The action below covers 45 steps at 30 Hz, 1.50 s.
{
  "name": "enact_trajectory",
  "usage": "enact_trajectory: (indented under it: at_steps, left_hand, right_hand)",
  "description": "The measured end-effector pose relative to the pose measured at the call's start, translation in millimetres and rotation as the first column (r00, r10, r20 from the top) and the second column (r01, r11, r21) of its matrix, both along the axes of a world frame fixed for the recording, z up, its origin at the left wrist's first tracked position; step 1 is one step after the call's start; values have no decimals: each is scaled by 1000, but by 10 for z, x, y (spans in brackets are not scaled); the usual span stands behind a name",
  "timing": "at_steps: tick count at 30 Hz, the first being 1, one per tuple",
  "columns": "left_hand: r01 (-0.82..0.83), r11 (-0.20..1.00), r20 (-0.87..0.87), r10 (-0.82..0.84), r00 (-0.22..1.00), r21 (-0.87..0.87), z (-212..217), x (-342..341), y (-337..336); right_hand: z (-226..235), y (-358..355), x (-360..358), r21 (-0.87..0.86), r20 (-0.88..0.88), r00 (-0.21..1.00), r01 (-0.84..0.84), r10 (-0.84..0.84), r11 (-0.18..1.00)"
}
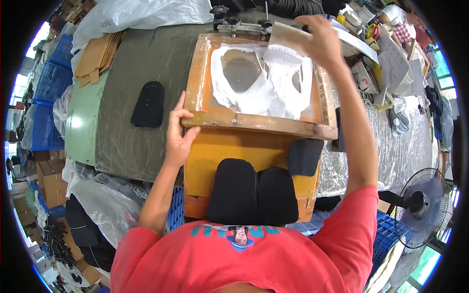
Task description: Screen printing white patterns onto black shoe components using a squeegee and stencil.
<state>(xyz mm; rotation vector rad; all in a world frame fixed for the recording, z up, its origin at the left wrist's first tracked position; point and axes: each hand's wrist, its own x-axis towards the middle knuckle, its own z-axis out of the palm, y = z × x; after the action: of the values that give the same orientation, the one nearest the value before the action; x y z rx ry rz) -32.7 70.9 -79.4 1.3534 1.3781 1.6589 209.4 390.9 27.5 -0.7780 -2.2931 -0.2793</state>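
A wooden screen-printing frame (pixel 254 122) smeared with white ink (pixel 254 93) lies over a yellow board (pixel 220 156). My left hand (pixel 178 132) grips the frame's near left corner. My right hand (pixel 320 41) is raised over the frame's far right side and holds a flat wooden squeegee (pixel 288 36) with white ink below it. Two black fabric pieces (pixel 251 190) lie side by side on the yellow board near my chest, and a third black piece (pixel 304 156) lies to their right.
Another black fabric piece (pixel 148 104) lies on the grey-green table (pixel 127 141) to the left. Cardboard pieces (pixel 100 53) and plastic bags (pixel 146 12) sit at the back left. Blue crates (pixel 46 112) line the left side. A fan (pixel 420 205) stands at the lower right, clutter (pixel 376 53) at the back right.
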Motion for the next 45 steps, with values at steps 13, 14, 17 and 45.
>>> enact_trajectory:
  at_steps: [13,14,17,45]
  left_hand:
    - [-36,960,-222,100,970,276,1077,-383,571]
    - [-45,956,-126,85,988,291,1062,-345,604]
    - [-233,962,-18,238,971,141,678,-346,681]
    - [-100,994,-973,72,217,51,-165,-132,1658]
  right_hand:
    - [194,-1322,772,-814,-21,962,-175,272,554]
    - [-100,-1149,775,-782,-37,984,-137,175,608]
    - [-814,-645,631,-807,-96,995,-78,0,585]
    - [-1395,-1003,2545,-708,-79,728,440,-681,552]
